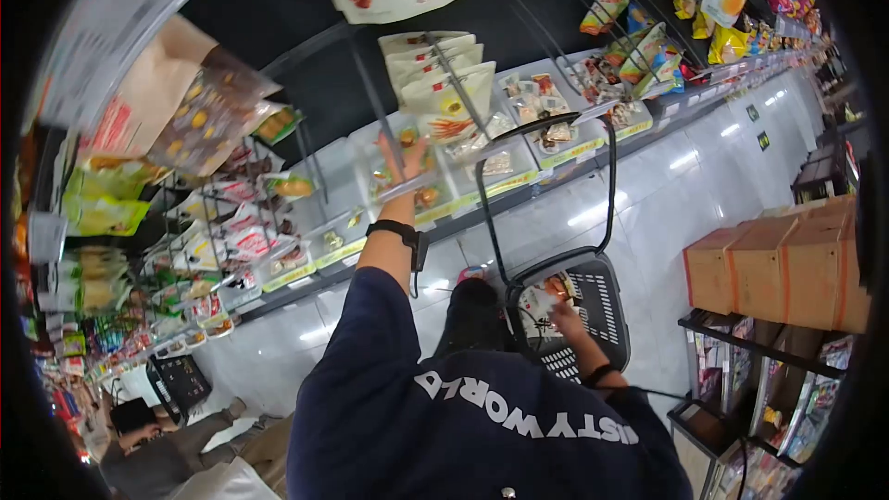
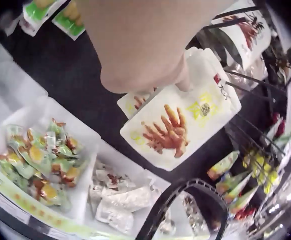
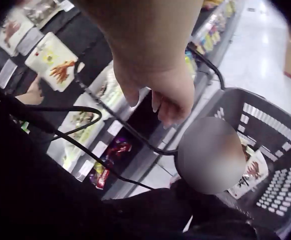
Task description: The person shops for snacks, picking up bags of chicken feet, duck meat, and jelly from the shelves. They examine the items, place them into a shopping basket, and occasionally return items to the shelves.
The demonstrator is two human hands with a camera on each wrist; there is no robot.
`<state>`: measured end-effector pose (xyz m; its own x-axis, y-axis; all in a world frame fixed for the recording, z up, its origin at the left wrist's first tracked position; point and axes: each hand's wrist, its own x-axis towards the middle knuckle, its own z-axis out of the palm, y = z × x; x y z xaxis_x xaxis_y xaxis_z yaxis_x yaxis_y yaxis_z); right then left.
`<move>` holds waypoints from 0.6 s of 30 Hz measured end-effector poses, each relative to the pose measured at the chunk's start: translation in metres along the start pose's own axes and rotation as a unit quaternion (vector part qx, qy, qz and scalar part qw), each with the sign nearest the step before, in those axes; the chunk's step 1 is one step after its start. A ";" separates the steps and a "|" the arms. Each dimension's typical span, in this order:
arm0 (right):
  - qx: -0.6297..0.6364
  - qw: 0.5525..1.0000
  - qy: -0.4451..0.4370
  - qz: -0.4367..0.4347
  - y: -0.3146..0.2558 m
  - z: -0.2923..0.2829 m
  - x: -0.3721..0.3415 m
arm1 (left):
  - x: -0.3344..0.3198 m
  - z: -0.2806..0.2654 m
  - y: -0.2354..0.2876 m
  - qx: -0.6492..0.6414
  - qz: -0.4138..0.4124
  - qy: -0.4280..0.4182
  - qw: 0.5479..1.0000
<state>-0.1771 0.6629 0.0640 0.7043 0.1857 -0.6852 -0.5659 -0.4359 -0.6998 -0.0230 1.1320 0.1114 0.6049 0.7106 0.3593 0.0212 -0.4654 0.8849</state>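
Note:
My left hand [image 1: 400,165] reaches in among the hanging snacks, at the lower left of white packets of chicken feet [image 1: 444,102]. In the left wrist view a digit of the left hand [image 2: 143,47] overlaps the front packet [image 2: 168,125]; its other fingers are hidden, and I cannot tell whether they grip it. The right wrist view shows those fingertips at the packet's edge. My right hand [image 3: 158,90] hangs with loosely curled fingers and nothing in them, above the black basket [image 1: 607,292]. In the basket lies a packet with a chicken feet picture [image 3: 253,175].
White bins of small wrapped snacks [image 2: 45,165] line the shelf below the hooks. The basket's handle [image 1: 611,185] stands up close to the shelf edge. Cardboard boxes [image 1: 773,264] are stacked at the right. Another person [image 1: 167,449] is at the lower left.

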 end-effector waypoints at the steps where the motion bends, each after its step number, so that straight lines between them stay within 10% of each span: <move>1: 0.021 0.999 0.005 0.029 0.020 -0.011 -0.007 | 0.008 0.006 0.006 0.009 -0.043 0.011 0.999; 10: -0.081 0.980 0.127 0.132 0.144 -0.052 -0.093 | 0.040 0.031 0.050 -0.263 -0.126 -0.093 0.952; 12: -0.053 0.973 0.098 0.204 0.089 -0.041 -0.114 | 0.044 0.040 0.041 -0.207 0.011 -0.109 0.972; 18: -0.115 0.989 0.091 0.001 0.105 -0.033 -0.108 | 0.019 0.029 0.104 -0.249 -0.114 -0.031 0.961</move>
<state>-0.2988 0.5681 0.0712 0.7807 0.0324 -0.6240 -0.4692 -0.6291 -0.6197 0.0136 1.0822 0.2018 0.6766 0.7238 0.1350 -0.2165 0.0203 0.9761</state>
